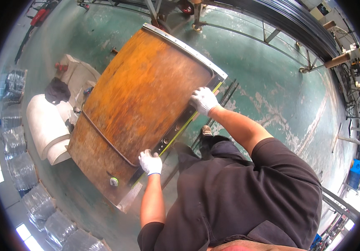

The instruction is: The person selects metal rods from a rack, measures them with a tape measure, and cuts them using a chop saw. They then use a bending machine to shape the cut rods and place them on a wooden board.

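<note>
A long dark strip (166, 140) with several holes lies along the near edge of a worn, orange-brown tabletop (125, 96). My left hand (150, 162), in a white glove, is at the strip's lower-left part, its fingers bent onto it. Farther up the same edge, my gloved right hand (204, 100) has its fingers curled over the strip. Palms hide where the fingers meet it. A thin dark cord or rod (107, 138) runs across the tabletop and ends close to my left hand. Beneath the strip shows a yellow-green edge (176, 140).
A pale metal rail (184, 48) borders the table's far right end. On its lower left sits a small round green-and-white object (114, 181). White rolled sheet material (46, 125) lies left on the green floor. A wheeled rack (268, 33) holds long dark bars.
</note>
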### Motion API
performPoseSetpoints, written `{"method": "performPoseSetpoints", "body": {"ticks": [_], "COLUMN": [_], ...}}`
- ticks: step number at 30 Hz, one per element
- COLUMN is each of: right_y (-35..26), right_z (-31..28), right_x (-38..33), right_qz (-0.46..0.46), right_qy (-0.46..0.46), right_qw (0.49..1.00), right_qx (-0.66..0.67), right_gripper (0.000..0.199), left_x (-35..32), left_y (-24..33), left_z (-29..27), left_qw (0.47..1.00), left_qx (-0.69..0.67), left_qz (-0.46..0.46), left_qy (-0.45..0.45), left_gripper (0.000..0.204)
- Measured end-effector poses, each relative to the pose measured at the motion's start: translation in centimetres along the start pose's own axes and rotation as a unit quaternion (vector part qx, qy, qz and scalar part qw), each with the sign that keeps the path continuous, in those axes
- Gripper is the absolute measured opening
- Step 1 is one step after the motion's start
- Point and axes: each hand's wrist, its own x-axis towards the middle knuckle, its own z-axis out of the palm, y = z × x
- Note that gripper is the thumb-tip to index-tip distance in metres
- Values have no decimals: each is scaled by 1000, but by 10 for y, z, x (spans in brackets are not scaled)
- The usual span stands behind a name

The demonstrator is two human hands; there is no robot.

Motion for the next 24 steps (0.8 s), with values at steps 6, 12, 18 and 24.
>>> {"method": "performPoseSetpoints", "body": {"ticks": [6, 12, 18, 24], "right_y": [-3, 0, 8, -80], "right_z": [-2, -21, -10, -46], "right_x": [-1, 20, 19, 58], "right_qz": [1, -36, -131, -115], "right_qy": [-33, -136, -150, -37], "right_qw": [999, 990, 980, 977], "right_qx": [1, -29, 14, 174], "right_gripper": [18, 33, 30, 23], "left_x": [1, 15, 11, 12], "left_y": [-6, -7, -14, -27], "left_z": [6, -1, -29, -118], "left_qw": [1000, 999, 998, 879], "left_qx": [2, 8, 16, -253], "left_qz": [0, 11, 66, -37], "left_qy": [1, -44, -17, 402], "left_gripper": [37, 35, 18, 30]}}
